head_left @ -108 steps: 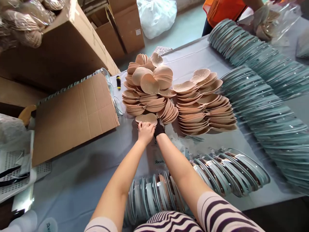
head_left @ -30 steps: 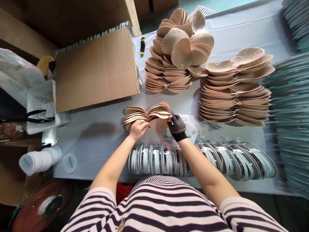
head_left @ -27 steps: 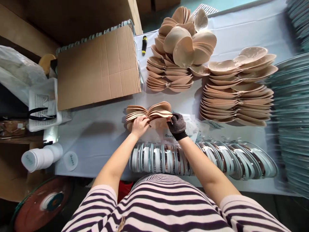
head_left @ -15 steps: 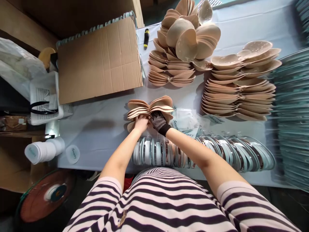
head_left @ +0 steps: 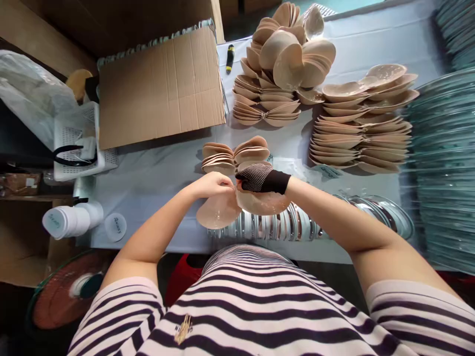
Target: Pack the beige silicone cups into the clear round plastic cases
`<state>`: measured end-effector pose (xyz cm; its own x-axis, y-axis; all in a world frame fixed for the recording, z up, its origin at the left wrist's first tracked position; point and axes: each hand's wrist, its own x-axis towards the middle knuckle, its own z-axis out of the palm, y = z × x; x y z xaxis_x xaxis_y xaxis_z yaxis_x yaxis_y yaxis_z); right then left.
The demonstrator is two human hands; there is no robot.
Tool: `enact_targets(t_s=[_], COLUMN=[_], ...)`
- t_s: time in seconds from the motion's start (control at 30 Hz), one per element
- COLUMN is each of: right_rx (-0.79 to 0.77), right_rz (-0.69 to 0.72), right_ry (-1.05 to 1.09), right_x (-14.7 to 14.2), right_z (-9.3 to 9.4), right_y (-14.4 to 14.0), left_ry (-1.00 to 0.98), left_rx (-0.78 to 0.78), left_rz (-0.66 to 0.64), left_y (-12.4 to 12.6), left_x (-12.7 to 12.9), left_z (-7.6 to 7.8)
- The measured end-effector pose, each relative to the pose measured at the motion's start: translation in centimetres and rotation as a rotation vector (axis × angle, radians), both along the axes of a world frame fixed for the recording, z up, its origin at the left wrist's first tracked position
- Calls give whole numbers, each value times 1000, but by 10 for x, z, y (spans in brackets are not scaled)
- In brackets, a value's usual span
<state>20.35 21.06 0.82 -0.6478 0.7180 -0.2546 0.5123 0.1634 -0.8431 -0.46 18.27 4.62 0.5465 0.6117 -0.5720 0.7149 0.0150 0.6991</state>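
Observation:
Both hands hold one beige stick-on bra near its middle, its two cups hanging apart with shiny inner faces towards me. My left hand is bare, thumb and finger pinched by the inner edge of the left cup. My right hand, in a black dotted glove, grips the inner edge of the right cup. The joint between the cups is mostly hidden by my fingers. Just beyond my hands, a small stack of the same bras lies on the table.
Clear plastic cases stand in a row along the near edge. More bra stacks lie at the back and right. A cardboard sheet, a white basket and round white tubs are leftward. Tall clear stacks stand far right.
My hands have drawn back towards my body from the small stack, with one bra now between them. Its cups are spread over the clear cases. My elbows have moved outward.

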Motion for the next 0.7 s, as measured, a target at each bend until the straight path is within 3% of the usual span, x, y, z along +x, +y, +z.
enact_targets(t_s=[0.03,0.07,0.13,0.37,0.53,0.7], right_rx=[31,29,-11,-92,25,216], right_rz=[207,325,355,175,-72,-247], right_ry=[-33,-43,-57,-165,-211,-194], right_x=[2,4,7,-2,-31,-35], right_z=[10,18,29,32,23,16], right_y=[-5,-11,-24,-97,-149,-163], left_ry=[-53,-101,-175,-207,-193,-349], left_rx=[-57,-103,-159,-210,-250,-464], left_rz=[7,6,12,-33,-30,88], left_y=[-5,-11,-25,-74,-111,-133], left_x=[-1,-1,0,-7,-16,-29], left_z=[4,7,10,8,-15,-29])
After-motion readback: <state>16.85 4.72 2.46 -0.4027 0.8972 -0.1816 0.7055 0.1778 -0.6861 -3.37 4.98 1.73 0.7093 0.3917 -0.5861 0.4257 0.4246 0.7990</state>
